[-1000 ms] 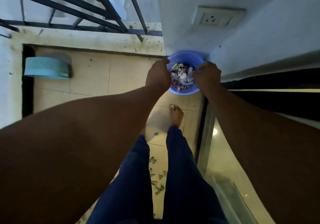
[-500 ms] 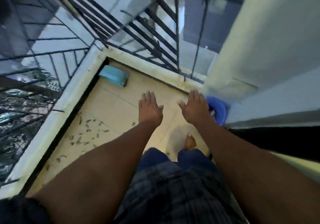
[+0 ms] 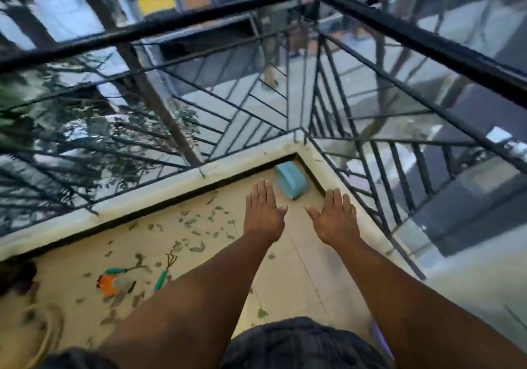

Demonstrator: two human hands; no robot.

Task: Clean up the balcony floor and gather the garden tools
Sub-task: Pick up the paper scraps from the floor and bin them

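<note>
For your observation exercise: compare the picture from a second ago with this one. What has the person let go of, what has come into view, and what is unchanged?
Both hands let go of the blue tub of scraps; the left hand and right hand now hover flat with fingers straight, holding nothing. The view swung left, revealing the green-handled tools and scattered leaves. The teal object stays in the corner.

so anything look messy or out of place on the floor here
Yes. Leaves are scattered over the tiles, and two green-handled tools and an orange object lie loose among them. Both hands are empty.
</note>
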